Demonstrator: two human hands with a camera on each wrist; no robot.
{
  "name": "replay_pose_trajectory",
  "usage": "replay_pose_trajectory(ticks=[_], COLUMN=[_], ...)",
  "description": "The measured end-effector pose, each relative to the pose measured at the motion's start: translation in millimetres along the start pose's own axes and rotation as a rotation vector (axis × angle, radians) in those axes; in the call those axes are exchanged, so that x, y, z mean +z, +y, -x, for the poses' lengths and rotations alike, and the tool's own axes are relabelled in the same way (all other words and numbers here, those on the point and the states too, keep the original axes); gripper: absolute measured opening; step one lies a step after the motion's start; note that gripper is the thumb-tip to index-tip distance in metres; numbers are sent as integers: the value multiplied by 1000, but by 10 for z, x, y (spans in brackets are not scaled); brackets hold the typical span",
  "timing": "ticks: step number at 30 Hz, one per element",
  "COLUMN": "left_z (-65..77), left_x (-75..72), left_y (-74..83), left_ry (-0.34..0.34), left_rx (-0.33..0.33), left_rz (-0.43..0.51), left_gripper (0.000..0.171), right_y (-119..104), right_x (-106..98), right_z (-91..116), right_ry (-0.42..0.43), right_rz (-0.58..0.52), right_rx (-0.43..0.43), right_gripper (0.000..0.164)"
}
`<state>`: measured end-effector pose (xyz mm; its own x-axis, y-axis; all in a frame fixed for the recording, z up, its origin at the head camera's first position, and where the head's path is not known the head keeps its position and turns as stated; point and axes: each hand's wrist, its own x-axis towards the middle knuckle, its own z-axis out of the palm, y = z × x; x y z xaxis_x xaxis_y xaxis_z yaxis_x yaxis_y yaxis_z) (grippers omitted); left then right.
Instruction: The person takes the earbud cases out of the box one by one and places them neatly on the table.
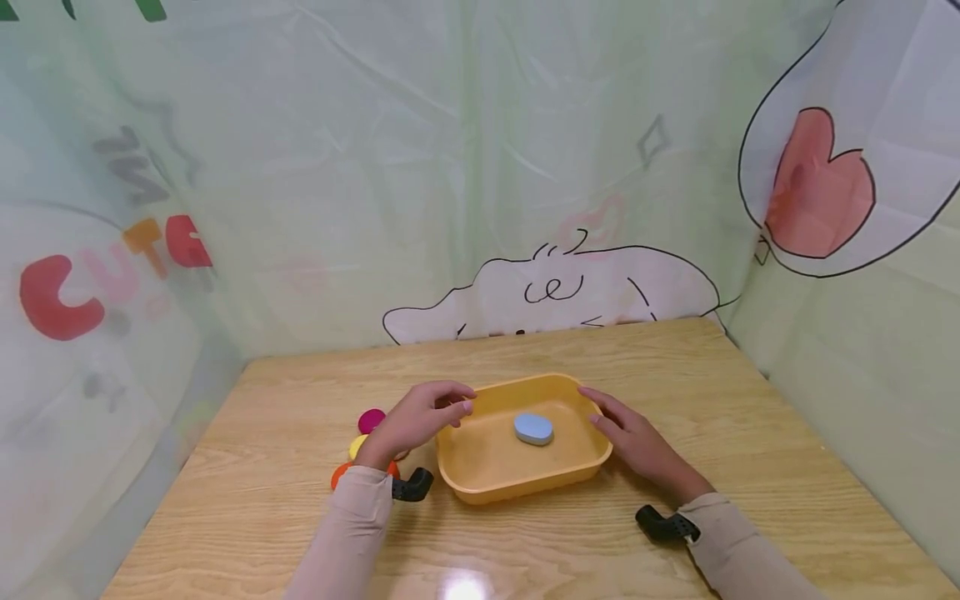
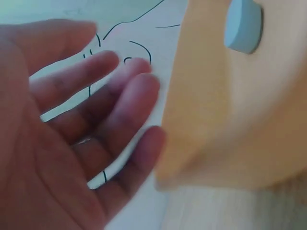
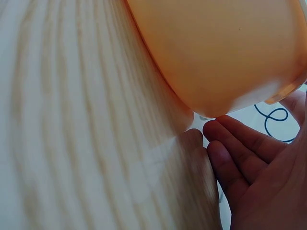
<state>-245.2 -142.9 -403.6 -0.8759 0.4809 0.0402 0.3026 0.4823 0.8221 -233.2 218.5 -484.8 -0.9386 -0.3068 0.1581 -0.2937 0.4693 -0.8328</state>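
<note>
An orange-yellow plastic tray point(image 1: 483, 471) stands on the table between both hands. Inside it lies a light blue oval block point(image 1: 533, 429), also seen in the left wrist view as a pale blue block point(image 2: 243, 26). My left hand point(image 1: 414, 421) hovers by the tray's left rim, fingers loosely bent and spread, with nothing in the palm. At the right end, my right hand point(image 1: 637, 442) has its fingers and thumb close along the rim. In the right wrist view, the right fingertips point(image 3: 218, 151) are right at the tray's outer wall point(image 3: 225, 52), fairly straight.
Left of the tray, partly behind my left wrist, lie a magenta piece point(image 1: 371, 420), a yellow piece point(image 1: 356, 447) and an orange piece point(image 1: 341, 476). The wooden table point(image 1: 540, 546) ends at a printed curtain point(image 1: 360, 208) at the back and sides.
</note>
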Motion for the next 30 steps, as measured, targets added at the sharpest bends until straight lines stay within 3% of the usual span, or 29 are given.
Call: replay_pose_trajectory(ticks=[7,14,22,25,30], left_z=[-228,-404,-606,-661,-718], left_x=[16,101,202,255,335], left_y=[100,135,61,62,89], left_ry=[-136,-207,-279,-307,-330], left_rx=[0,24,19,22,26], left_rz=[1,51,210,182,49], left_gripper=[42,45,46,47,47], right_y=[-7,-4,24,27,5], right_x=[4,7,14,11,9], right_z=[9,5,12,17,14], right_ry=[1,3,4,8,4], right_rz=[7,-2,13,13,-6], right_rx=[-1,-5,-15,-13,-8], right_gripper=[50,50,50,50,50])
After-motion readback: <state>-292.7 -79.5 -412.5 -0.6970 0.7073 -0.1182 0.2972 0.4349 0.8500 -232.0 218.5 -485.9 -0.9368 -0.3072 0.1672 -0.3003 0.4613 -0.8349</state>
